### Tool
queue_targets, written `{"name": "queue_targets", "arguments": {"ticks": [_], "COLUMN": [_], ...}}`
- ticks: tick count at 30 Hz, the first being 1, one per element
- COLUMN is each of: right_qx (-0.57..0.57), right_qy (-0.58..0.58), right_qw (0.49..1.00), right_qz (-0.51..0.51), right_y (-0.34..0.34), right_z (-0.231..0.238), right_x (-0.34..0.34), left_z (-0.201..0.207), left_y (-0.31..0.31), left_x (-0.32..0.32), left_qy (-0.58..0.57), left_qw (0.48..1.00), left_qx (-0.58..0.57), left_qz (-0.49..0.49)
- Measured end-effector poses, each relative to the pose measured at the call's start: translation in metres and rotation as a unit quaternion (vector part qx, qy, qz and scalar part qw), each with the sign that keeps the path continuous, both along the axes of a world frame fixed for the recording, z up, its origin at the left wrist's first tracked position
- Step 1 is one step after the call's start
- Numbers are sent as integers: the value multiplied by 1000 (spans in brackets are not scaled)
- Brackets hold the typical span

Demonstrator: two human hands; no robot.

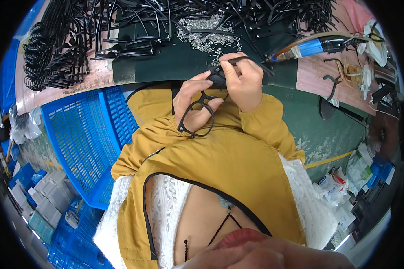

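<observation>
My left hand [191, 101] is closed on a black eyeglass frame [181, 127], with one rim hanging below the fingers. My right hand [244, 83] pinches a slim black temple arm [267, 70], whose end sticks out to the right past the knuckles. Both hands meet at the table's near edge, fingertips close together over a dark part of the eyewear; the exact joint is hidden by the fingers. Just beyond them, a heap of tiny silvery screw-like pieces [206, 38] is scattered on the dark green mat [161, 67].
Black eyewear parts [54, 49] are piled at the left and along the back. A blue and black powered screwdriver [309, 48] lies to the right, near a small amber container [352, 70]. Blue plastic baskets [83, 139] stand below the table at left.
</observation>
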State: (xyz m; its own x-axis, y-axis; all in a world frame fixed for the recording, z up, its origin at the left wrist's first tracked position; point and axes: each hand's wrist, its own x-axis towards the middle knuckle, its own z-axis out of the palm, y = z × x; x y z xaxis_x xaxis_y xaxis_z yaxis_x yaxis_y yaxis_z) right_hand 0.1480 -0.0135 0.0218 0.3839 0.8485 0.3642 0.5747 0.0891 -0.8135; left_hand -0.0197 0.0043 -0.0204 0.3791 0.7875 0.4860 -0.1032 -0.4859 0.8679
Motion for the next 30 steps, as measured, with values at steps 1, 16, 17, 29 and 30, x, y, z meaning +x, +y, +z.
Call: {"name": "queue_targets", "arguments": {"ticks": [1,16,17,29,30], "right_qx": [-21,48,124,201,127], "right_qy": [61,-335,-330,147,242], "right_qw": [998,937,931,968,960], "right_qz": [1,87,96,42,66], "right_y": [-2,141,155,44,31], "right_z": [1,37,38,88,80], "right_x": [1,18,23,24,29], "left_z": [2,50,49,54,56], "left_y": [-1,55,55,61,62], "left_x": [1,-26,-25,-29,-29], "left_qy": [1,-162,-156,-128,-125], "left_qw": [1000,874,882,870,865], "left_qx": [-7,-458,-444,-473,-482], "left_qz": [-3,-23,-22,-55,-69]}}
